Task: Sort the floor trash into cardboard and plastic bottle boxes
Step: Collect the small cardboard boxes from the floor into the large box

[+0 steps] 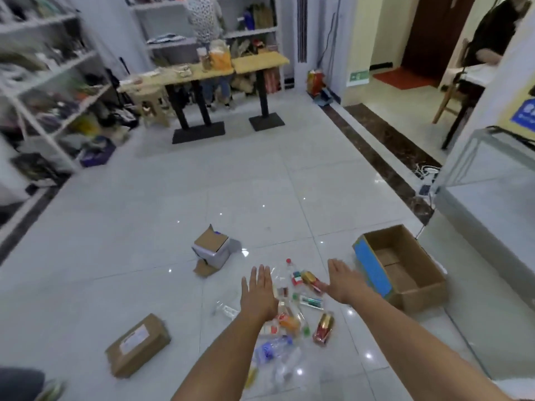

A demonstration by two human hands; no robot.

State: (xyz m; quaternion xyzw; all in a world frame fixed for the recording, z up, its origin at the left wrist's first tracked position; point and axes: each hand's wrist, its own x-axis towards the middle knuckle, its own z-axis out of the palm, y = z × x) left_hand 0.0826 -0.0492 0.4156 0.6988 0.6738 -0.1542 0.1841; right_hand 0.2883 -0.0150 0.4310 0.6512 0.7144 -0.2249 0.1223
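**Sorting hardly begun**

A closed cardboard parcel (138, 344) lies lower left. In lower centre the left hand (259, 290) and, past the plastic bottles (291, 321), the right hand (344, 280) hover flat, grasping nothing. At right the open box (419, 299) looks empty: all sorting remains.

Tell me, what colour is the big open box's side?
Blue, on the long outer wall of the big open box; head view shows it.

An open cardboard box (372, 269) with one blue side stands upright at right, seemingly empty. Just left of it lies a heap of plastic bottles (273, 347), clear and red-gold, on their sides. A sealed, labelled cardboard parcel (138, 344) lies flat further left. A small torn carton (212, 250) sits tilted beyond the heap.
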